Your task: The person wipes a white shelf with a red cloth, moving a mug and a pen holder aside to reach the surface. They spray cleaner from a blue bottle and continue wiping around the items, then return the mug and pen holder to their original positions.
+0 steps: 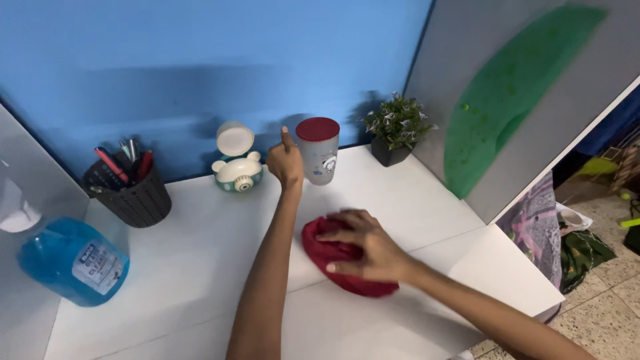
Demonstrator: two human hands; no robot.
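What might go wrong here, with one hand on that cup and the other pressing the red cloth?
The left hand grips the tall red-lidded cup at its side, so it might tip. The right hand presses the red cloth flat on the white desk; a wide sweep may knock the bear-shaped container or the small potted plant.

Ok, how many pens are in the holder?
4 show in the black holder at back left: one red pen, another red, two grey. More may be hidden inside.
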